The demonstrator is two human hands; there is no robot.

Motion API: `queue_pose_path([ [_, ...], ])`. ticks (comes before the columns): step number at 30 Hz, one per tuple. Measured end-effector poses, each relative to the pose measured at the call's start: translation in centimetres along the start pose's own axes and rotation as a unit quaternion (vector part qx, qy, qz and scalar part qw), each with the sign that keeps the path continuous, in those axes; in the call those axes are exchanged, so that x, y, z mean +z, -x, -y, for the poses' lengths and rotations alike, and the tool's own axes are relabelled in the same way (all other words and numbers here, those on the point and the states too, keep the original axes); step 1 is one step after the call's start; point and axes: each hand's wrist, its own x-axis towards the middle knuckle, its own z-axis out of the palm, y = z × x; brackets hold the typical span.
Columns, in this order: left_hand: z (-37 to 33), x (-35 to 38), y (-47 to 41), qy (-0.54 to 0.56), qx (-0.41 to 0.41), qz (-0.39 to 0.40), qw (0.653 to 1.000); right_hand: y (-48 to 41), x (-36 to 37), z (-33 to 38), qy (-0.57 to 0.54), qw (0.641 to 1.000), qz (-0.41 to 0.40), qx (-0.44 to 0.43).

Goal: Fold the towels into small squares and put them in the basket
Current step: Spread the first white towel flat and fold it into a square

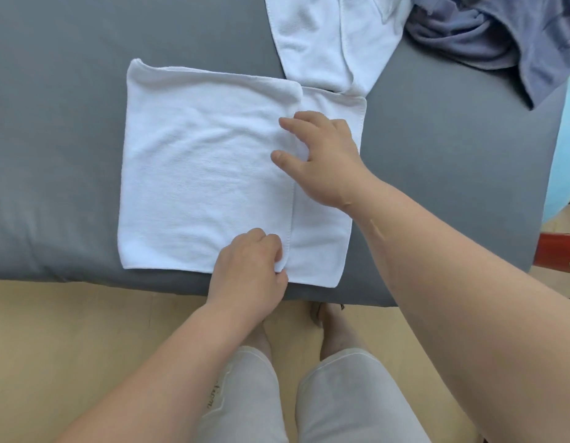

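Observation:
A white towel lies partly folded on the grey bed, its upper layer reaching most of the way across the lower one. My left hand pinches the near corner of the upper layer at the bed's front edge. My right hand rests on the towel with thumb and forefinger stretched out and the other fingers curled around the upper layer's edge. No basket is in view.
A second white towel lies crumpled at the back, touching the folded one. A blue-grey cloth is heaped at the back right. A light blue object shows at the right edge. My legs stand on the wooden floor.

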Motion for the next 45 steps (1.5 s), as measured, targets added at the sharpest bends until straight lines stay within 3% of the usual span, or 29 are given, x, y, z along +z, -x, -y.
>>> queue_pose_path([
  [3,-0.2,-0.6,-0.1,0.005,-0.022,-0.001,1.0,0.0,0.3,0.6,-0.039,0.999,-0.008,-0.005],
  [9,-1.9,-4.4,1.8,0.03,-0.058,-0.062,0.996,1.9,-2.2,2.7,-0.216,0.976,-0.016,0.0],
  [15,-4.5,-4.7,3.3,0.025,0.031,-0.07,0.997,4.2,-4.5,1.0,-0.283,0.955,-0.088,-0.004],
  [19,-5.4,-1.2,1.5,0.023,0.044,-0.015,0.999,3.9,-4.4,-2.4,-0.261,0.958,-0.113,0.031],
  [23,-4.9,2.2,-0.4,0.009,0.013,0.038,0.999,2.9,-3.3,-5.1,-0.178,0.98,-0.047,0.073],
  [27,-5.0,2.4,-0.9,0.004,0.002,0.047,0.999,2.8,-3.2,-5.7,-0.214,0.974,-0.019,0.071],
  [31,-5.6,0.1,-0.1,0.029,0.021,0.021,0.999,3.9,-5.2,-4.1,-0.269,0.961,-0.062,0.031],
  [35,-6.4,-1.7,0.9,0.055,0.096,-0.023,0.994,5.5,-7.1,-2.6,-0.31,0.942,-0.131,-0.01],
  [40,-6.9,0.3,0.5,0.076,0.088,0.03,0.993,5.6,-6.4,-4.5,-0.293,0.938,-0.182,0.026],
  [45,-6.5,3.6,-1.0,0.017,0.047,0.09,0.995,4.3,-4.3,-7.8,-0.274,0.952,-0.092,0.099],
])
